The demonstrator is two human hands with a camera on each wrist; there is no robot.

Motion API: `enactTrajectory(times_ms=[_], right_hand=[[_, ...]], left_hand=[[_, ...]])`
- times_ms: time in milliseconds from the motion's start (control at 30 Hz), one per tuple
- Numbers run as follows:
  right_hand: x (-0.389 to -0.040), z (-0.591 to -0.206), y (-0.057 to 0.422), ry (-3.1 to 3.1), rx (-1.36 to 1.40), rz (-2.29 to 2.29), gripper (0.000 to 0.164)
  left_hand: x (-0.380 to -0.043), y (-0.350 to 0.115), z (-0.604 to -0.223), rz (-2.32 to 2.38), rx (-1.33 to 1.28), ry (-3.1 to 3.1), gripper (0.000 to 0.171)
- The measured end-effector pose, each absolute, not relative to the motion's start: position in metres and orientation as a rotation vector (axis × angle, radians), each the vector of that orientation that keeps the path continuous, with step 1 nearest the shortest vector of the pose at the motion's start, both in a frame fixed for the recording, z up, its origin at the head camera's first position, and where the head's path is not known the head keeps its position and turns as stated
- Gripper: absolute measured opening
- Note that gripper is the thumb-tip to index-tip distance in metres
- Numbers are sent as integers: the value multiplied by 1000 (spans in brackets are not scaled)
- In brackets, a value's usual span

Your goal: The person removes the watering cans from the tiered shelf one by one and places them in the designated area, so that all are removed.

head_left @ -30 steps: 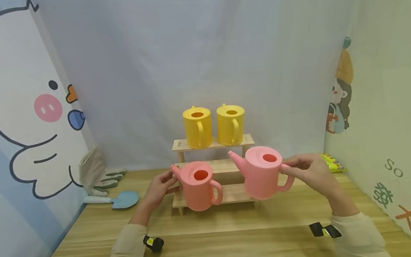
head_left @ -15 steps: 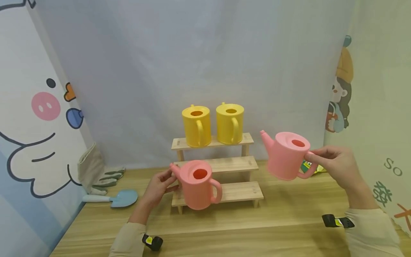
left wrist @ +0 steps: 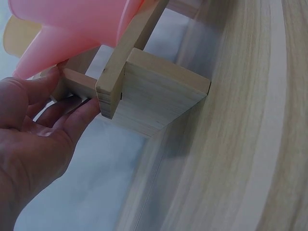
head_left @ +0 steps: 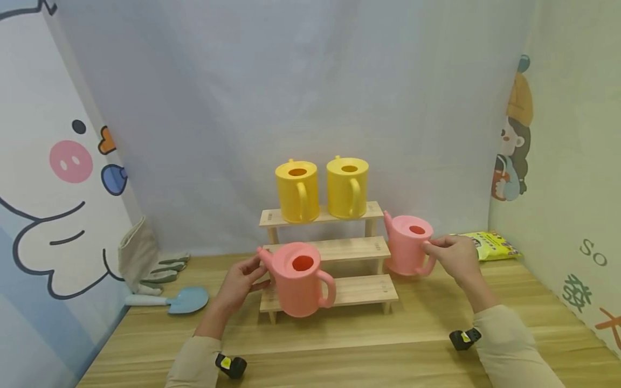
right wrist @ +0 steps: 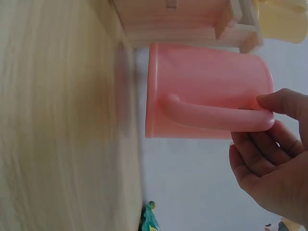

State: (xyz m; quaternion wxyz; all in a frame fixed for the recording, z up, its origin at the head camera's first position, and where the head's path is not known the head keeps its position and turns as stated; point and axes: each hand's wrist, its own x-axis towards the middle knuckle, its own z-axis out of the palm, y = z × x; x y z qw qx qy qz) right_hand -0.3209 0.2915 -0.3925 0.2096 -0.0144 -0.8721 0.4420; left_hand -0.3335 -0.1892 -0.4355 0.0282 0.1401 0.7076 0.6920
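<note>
A pink watering can [head_left: 409, 245] is in my right hand [head_left: 456, 258], which pinches the upper part of its handle [right wrist: 216, 118]. This can is upright beside the right end of a three-tier wooden shelf [head_left: 368, 291], its base appearing just above the table in the right wrist view. A second pink watering can [head_left: 298, 285] stands on the lowest tier, spout to the left. My left hand [head_left: 240, 285] grips the shelf's left end, thumb close to that can's spout tip; whether they touch is unclear. Two yellow watering cans [head_left: 297, 194] stand on the top tier.
To the left on the wooden table [head_left: 339, 361] lie a light-blue trowel [head_left: 186, 300] and a pair of gardening gloves [head_left: 140, 253] leaning on the wall. A yellow packet [head_left: 495, 246] lies at the back right. A grey cloth [head_left: 310, 81] hangs behind the shelf.
The right hand has carried its pink watering can right and up, away from the shelf front, then back left and down beside the shelf's right end. The left hand stays put.
</note>
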Motion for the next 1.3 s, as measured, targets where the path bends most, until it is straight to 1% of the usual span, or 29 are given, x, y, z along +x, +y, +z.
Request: enactTrajectory(times_ms=[133,267,633,867,1033,1300], right_hand=[[-328,-403,285,-2404,-76,1236,30],[-332,-409,281,-2402,-98,1232,27],[-340,-412,273,-2422,-86,1143,31],[-337,-412,272,-2443,-59,1128,35],[-333,-406,271,-2480,-19,1092,36],[-319,-381,272,-2463,25,953,39]], left_hand=[[-333,-189,-436,2131,435,2182,48],[-333,-188,-436,2138,426,2178,47],[-334,-189,-434,2144,433,2177,48],[-334,-190,-435,2148,431,2177,48],[-333,-190,-436,2153,436,2165,48],[-333,-189,-434,2147,409,2178,48]])
